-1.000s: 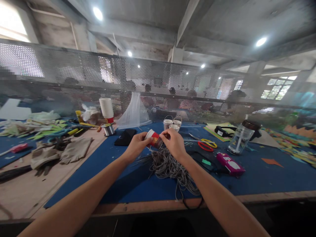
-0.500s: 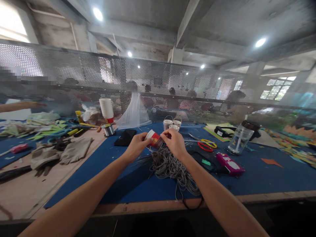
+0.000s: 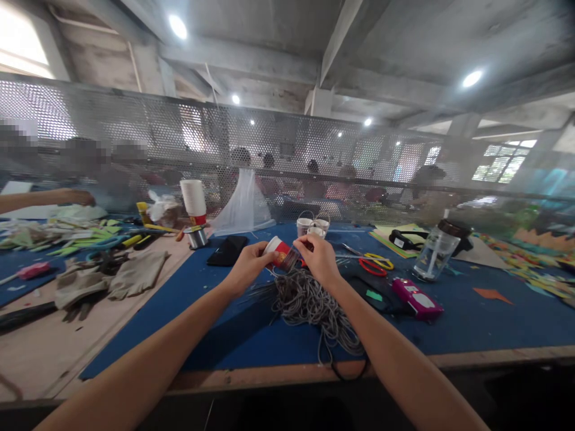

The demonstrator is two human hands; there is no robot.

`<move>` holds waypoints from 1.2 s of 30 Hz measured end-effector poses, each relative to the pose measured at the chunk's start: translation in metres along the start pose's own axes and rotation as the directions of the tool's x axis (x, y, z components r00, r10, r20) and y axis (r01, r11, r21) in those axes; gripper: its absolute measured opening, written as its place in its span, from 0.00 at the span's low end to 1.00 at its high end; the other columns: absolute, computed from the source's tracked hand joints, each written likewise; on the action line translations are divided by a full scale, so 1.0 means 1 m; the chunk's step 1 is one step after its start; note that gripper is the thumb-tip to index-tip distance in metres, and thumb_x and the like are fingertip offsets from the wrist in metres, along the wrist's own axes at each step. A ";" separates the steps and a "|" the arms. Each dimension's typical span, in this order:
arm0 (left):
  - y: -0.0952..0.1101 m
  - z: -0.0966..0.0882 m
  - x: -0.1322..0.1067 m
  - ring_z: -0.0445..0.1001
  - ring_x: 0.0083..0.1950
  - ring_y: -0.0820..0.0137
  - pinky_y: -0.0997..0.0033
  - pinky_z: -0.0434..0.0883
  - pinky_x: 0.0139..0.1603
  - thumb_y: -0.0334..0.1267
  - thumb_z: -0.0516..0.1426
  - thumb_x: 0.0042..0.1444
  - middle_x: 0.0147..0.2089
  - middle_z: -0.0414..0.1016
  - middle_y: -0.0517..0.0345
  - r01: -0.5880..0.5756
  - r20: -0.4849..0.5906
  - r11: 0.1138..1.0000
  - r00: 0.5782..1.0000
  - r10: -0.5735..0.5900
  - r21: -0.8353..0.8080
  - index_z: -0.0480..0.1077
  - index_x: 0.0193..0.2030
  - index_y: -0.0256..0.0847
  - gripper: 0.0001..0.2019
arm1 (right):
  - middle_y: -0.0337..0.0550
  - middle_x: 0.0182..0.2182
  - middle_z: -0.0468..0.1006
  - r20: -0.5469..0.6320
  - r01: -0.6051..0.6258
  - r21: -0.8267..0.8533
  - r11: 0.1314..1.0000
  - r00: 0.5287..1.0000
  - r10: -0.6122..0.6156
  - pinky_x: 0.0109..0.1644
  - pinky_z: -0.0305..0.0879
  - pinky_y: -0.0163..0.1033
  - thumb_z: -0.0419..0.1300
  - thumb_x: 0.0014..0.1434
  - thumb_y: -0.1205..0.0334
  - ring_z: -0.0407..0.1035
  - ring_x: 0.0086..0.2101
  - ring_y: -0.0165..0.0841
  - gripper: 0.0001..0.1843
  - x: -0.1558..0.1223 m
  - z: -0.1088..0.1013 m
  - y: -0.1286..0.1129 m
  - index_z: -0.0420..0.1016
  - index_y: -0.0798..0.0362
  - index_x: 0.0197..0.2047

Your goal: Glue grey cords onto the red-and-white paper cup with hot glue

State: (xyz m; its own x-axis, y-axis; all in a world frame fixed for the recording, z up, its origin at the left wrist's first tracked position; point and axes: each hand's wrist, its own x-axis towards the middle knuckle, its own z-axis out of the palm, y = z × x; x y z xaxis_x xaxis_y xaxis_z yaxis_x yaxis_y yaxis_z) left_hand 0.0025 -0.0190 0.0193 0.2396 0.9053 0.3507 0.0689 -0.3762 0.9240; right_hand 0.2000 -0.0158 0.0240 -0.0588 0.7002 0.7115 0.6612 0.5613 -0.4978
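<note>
A flat, blue work surface (image 3: 224, 347) bears a loose, tangled heap of thin grey cord (image 3: 309, 302). At the heap's far end, the bare left hand (image 3: 249, 263) and right hand (image 3: 318, 257) face each other. Between them tilts a red-and-white paper cup (image 3: 282, 251), its lower part apparently wrapped in cord; three small white cups with thin looped handles (image 3: 303, 226) stand beyond the heap. Too hard a left grip could dent the cup; a snag in the heap could drag the wrapping loose. The left thumb and fingers clasp the cup's side near its rim; its narrow end points toward the right fingertips, pinched together, seemingly on cord too fine to make out surely.
</note>
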 end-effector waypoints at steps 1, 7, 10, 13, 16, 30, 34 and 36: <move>0.000 0.000 0.000 0.68 0.29 0.71 0.70 0.65 0.33 0.42 0.61 0.51 0.29 0.73 0.59 0.007 -0.007 1.000 1.000 -0.007 -0.015 0.75 0.35 0.37 0.10 | 0.40 0.33 0.78 0.006 0.014 0.021 1.000 1.000 -0.014 0.40 0.63 0.35 0.56 0.64 0.52 0.71 0.33 0.32 0.13 0.000 -0.001 -0.001 0.77 0.50 0.35; -0.002 -0.002 0.001 0.73 0.34 0.68 0.68 0.69 0.40 0.43 0.63 0.49 0.33 0.76 0.57 0.055 -0.033 0.985 0.998 -0.061 -0.165 0.75 0.34 0.37 0.11 | 0.44 0.38 0.77 -0.011 0.053 0.120 0.991 0.999 -0.052 0.47 0.64 0.36 0.49 0.69 0.50 0.71 0.41 0.33 0.20 0.000 -0.004 -0.007 0.78 0.51 0.38; -0.002 -0.002 0.001 0.74 0.35 0.68 0.67 0.70 0.42 0.43 0.64 0.48 0.34 0.77 0.56 0.048 -0.037 0.975 0.998 -0.057 -0.215 0.75 0.34 0.37 0.11 | 0.46 0.42 0.77 -0.018 0.011 0.137 0.991 1.000 -0.009 0.50 0.65 0.38 0.50 0.68 0.50 0.70 0.45 0.35 0.18 0.000 -0.001 -0.005 0.76 0.51 0.43; -0.001 -0.002 0.001 0.74 0.36 0.68 0.67 0.70 0.43 0.42 0.65 0.48 0.34 0.77 0.56 0.027 -0.048 0.973 0.998 -0.039 -0.228 0.76 0.34 0.37 0.11 | 0.45 0.42 0.78 0.061 -0.090 0.167 0.982 0.995 0.081 0.49 0.66 0.39 0.53 0.66 0.49 0.72 0.43 0.34 0.17 0.000 0.003 -0.001 0.75 0.51 0.45; 0.000 -0.003 0.002 0.74 0.36 0.69 0.67 0.70 0.43 0.42 0.65 0.48 0.35 0.77 0.55 0.019 -0.067 0.974 0.997 -0.035 -0.225 0.76 0.36 0.37 0.12 | 0.43 0.41 0.79 0.157 -0.158 0.203 0.966 0.979 0.127 0.47 0.67 0.39 0.55 0.65 0.49 0.73 0.41 0.34 0.16 -0.001 0.005 -0.001 0.74 0.51 0.45; 0.004 -0.003 -0.001 0.74 0.38 0.68 0.69 0.69 0.43 0.46 0.64 0.51 0.37 0.79 0.56 -0.020 -0.101 0.989 0.995 0.005 -0.147 0.76 0.39 0.37 0.14 | 0.47 0.45 0.78 0.111 -0.094 0.249 0.964 0.991 0.068 0.48 0.69 0.40 0.59 0.61 0.48 0.74 0.43 0.35 0.21 -0.003 0.010 0.006 0.70 0.52 0.51; 0.002 -0.005 0.000 0.73 0.35 0.70 0.71 0.67 0.40 0.47 0.64 0.51 0.34 0.78 0.58 -0.036 -0.134 0.988 0.991 0.015 -0.153 0.76 0.38 0.37 0.14 | 0.48 0.47 0.77 0.079 -0.004 0.184 0.983 0.997 -0.011 0.50 0.67 0.40 0.59 0.62 0.49 0.73 0.44 0.34 0.21 0.001 0.008 0.007 0.69 0.52 0.53; -0.001 -0.007 0.002 0.73 0.34 0.71 0.71 0.67 0.39 0.47 0.65 0.50 0.33 0.78 0.59 -0.032 -0.138 0.984 0.990 0.007 -0.175 0.76 0.36 0.37 0.14 | 0.48 0.47 0.76 0.013 0.012 0.082 0.997 1.000 -0.013 0.49 0.67 0.40 0.58 0.63 0.50 0.73 0.43 0.34 0.19 0.005 0.000 0.012 0.70 0.51 0.51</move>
State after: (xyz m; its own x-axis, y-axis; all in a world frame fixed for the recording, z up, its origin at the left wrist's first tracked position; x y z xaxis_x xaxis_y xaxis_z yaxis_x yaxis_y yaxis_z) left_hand -0.0041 -0.0156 0.0202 0.1036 0.9211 0.3753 -0.1089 -0.3645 0.9248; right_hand 0.2073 -0.0059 0.0217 -0.0774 0.6983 0.7116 0.5969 0.6041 -0.5279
